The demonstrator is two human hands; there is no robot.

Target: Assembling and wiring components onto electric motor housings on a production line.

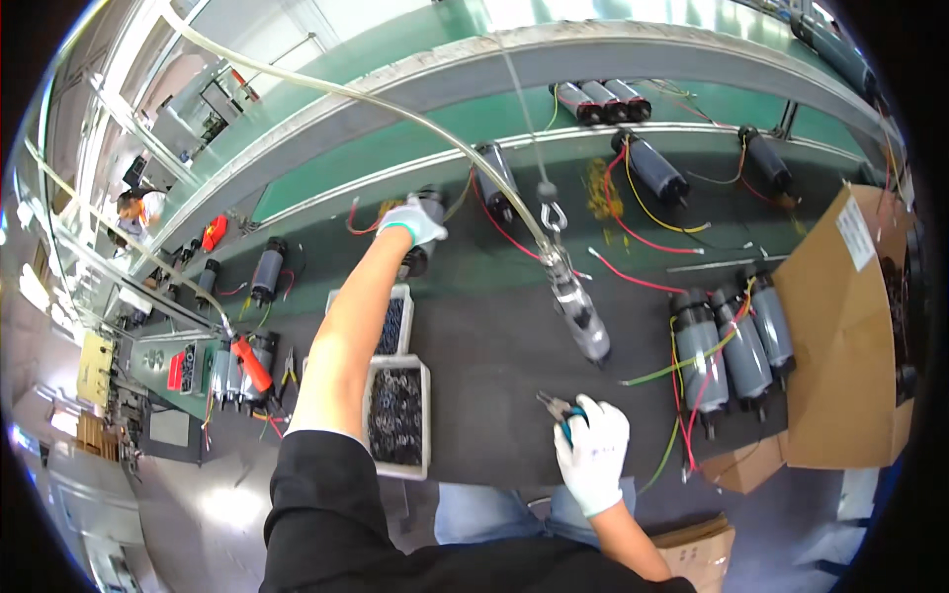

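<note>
Touching a motor [418, 260], the left hand [412, 223] hid its fingers' grip, right hand [595, 451] clasped pliers [560, 409], three grouped motors [739, 354] seemed set aside, more motors [656, 170] apparently pending!

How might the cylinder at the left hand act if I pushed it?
The cylinder would probably roll sideways, since its body looks round. It may feel heavy for its size, because it looks like metal.
</note>
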